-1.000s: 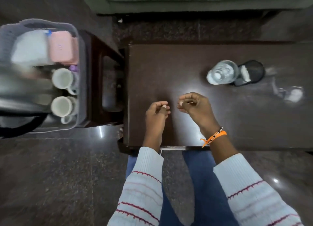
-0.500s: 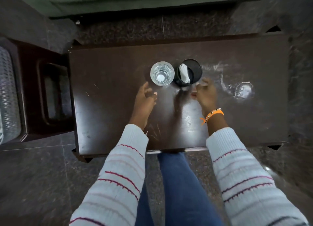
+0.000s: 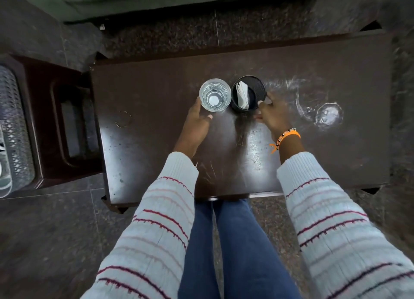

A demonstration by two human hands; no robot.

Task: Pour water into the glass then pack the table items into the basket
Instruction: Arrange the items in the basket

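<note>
Low in the frame I've got blue-trousered legs and two striped sleeves [image 3: 161, 211] reaching up over the near edge of the dark table [image 3: 156, 155]. Mid-frame now: my left hand [image 3: 197, 124] sits at the glass [image 3: 215, 95], fingers laid against its left side, thumb under the near rim; whether it truly grips I cannot tell. The right hand [image 3: 272, 115], orange band [image 3: 285, 137] at the wrist, curls its fingers against the right rim of the black holder [image 3: 248, 93], white paper tucked inside. Glass and holder stand touching, just above centre. Water shows in the glass, so I judge the pour done. Wet smears [image 3: 322, 112] lie right of centre. Far left edge, the mesh basket [image 3: 15, 128] waits; these two pieces look left to pack.
</note>
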